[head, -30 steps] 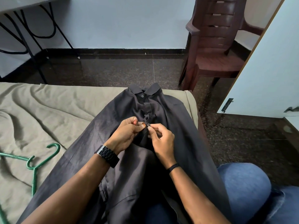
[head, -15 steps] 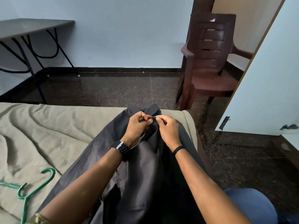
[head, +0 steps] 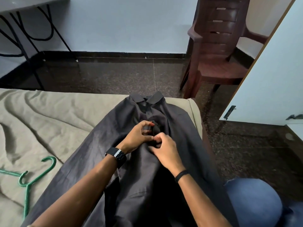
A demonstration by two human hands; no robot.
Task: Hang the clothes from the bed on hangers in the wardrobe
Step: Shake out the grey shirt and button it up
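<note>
the dark shirt (head: 172,128) lies on the bed (head: 57,115), collar at the bed's far edge. the left hand (head: 139,135) and right hand (head: 165,149) pinch the shirt's button placket, fingers curled on cloth. a green hanger (head: 31,179) rests on the bed left of the shirt.

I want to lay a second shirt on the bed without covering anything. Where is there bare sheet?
Bare sheet lies left of the shirt, from the far bed edge down to the hangers. The near-left corner holds the hangers. The right side is crowded: the shirt reaches the edge, with the left hand and right hand on its placket.
</note>
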